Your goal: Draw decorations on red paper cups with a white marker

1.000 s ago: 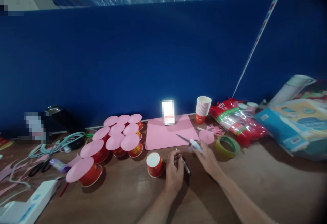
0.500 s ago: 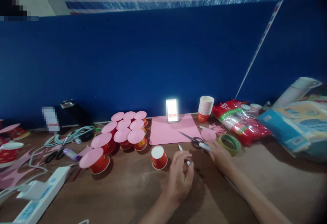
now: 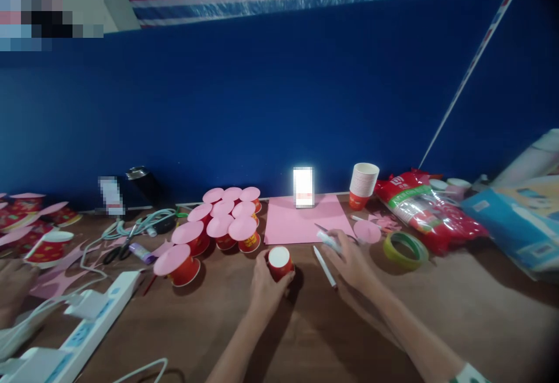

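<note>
My left hand (image 3: 267,283) is wrapped round a red paper cup (image 3: 280,262) with its pale round end up, in the middle of the table. My right hand (image 3: 351,259) holds a white tube-like stick (image 3: 329,241) over the front right of the pink sheets (image 3: 283,223). Between my hands a white pen (image 3: 325,266) lies on the table. Scissors (image 3: 321,229) lie on the pink sheets, partly hidden by my right hand. A pink disc (image 3: 367,231) lies just beyond that hand.
Several cups with pink discs (image 3: 220,226) stand left of centre. A power strip (image 3: 94,327) lies front left, near another person's hand (image 3: 15,290). Right stand stacked cups (image 3: 363,188), green tape (image 3: 405,250), a red bag (image 3: 423,211) and a blue package (image 3: 515,226).
My left hand has moved left and taken hold of the red cup. My right hand has moved left with the white stick. The view has shifted, and another person's hand shows at the left.
</note>
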Demonstrator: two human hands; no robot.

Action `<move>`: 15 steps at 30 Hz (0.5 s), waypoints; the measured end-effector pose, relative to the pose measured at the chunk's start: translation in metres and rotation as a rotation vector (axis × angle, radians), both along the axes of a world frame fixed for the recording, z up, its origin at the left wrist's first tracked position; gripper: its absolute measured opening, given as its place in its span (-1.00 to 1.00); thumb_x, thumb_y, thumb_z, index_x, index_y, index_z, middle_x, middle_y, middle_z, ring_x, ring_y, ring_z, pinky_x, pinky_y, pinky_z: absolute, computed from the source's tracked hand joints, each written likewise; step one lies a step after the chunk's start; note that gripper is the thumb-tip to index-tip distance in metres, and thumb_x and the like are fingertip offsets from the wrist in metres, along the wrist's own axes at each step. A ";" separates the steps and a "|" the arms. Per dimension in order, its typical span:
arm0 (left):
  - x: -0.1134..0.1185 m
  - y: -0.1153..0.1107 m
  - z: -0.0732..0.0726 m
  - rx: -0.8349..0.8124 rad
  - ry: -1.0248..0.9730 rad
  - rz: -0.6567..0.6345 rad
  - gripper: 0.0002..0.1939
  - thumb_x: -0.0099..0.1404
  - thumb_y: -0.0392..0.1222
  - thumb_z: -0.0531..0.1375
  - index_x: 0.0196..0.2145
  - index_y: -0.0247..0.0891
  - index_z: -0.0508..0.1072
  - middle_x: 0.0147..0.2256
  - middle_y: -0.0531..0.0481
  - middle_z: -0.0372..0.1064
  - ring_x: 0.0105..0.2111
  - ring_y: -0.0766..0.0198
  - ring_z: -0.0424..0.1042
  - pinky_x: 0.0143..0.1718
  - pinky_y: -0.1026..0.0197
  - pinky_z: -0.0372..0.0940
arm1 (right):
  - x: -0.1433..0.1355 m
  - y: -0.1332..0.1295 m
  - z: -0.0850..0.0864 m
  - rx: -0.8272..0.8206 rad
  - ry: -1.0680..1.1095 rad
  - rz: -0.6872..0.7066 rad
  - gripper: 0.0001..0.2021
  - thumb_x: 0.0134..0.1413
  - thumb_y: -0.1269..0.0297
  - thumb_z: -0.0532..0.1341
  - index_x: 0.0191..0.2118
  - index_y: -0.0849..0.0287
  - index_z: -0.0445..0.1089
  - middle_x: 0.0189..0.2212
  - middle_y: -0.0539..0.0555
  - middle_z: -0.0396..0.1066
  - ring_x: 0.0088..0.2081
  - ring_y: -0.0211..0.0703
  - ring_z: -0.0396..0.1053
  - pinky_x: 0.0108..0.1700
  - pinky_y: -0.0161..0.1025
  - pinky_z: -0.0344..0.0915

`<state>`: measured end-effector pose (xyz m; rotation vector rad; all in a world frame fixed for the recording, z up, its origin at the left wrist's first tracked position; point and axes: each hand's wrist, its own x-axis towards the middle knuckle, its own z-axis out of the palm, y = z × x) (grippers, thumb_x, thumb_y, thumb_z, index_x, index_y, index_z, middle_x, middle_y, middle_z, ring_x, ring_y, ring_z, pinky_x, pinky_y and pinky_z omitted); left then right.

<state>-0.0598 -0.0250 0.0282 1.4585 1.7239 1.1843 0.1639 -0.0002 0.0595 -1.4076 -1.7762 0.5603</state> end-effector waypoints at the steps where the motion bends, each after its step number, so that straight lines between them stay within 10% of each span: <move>1: 0.001 0.003 0.000 -0.002 -0.012 0.004 -0.36 -0.09 -0.13 0.33 -0.05 -0.24 0.21 -0.11 -0.17 0.32 -0.09 0.01 0.34 -0.05 -0.08 0.22 | -0.006 0.003 -0.001 0.001 0.055 0.012 -0.75 0.14 0.13 0.06 -0.12 0.15 0.18 -0.40 0.02 0.37 -0.42 -0.20 0.33 -0.34 -0.28 0.26; 15: 0.037 0.057 -0.001 -0.178 -1.173 -0.333 -0.56 0.07 -0.07 0.26 -0.11 -0.30 0.36 -0.22 -0.08 0.45 -0.20 0.19 0.44 -0.11 0.14 0.32 | -0.023 0.037 -0.033 -0.149 1.004 -0.105 -0.68 -0.14 0.08 0.31 -0.31 0.14 0.28 -0.62 -0.14 0.19 -0.59 -0.39 0.14 -0.57 -0.43 0.09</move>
